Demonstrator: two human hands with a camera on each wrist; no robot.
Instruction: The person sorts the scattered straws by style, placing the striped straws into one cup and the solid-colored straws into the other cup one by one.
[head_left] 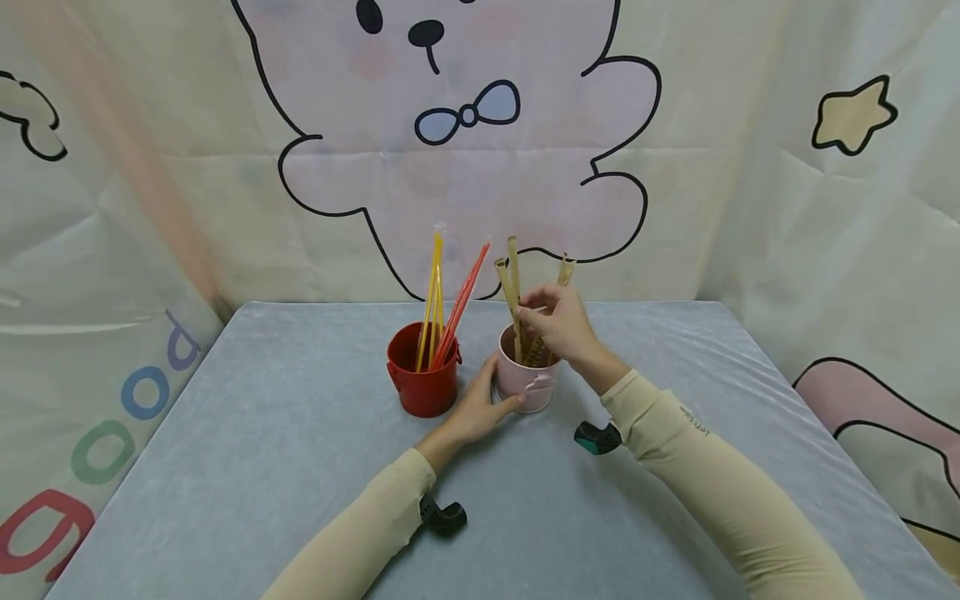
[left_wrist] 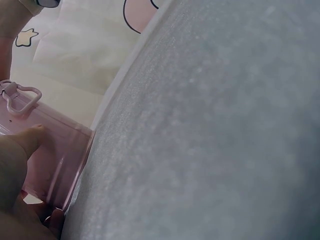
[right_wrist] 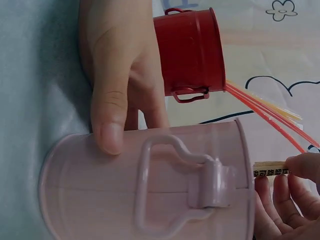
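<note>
On the table, my left hand (head_left: 474, 408) holds a small pink metal bucket (head_left: 517, 382), its thumb against the front and its fingers around the left side. Several tan wrapped sticks (head_left: 514, 275) stand up out of this bucket. Over its rim is my right hand (head_left: 562, 325). In the right wrist view its thumb and fingers pinch a tan wrapped stick (right_wrist: 270, 169) with black printing, just beyond the rim of the pink bucket (right_wrist: 100, 185). The lower ends of the sticks are partly hidden inside the bucket.
Left of the pink bucket stands a red bucket (head_left: 425, 393) with yellow straws (head_left: 432, 283) and red straws (head_left: 460, 308) leaning in it. A grey cloth covers the table (head_left: 300, 417). Behind hangs a printed curtain (head_left: 480, 183).
</note>
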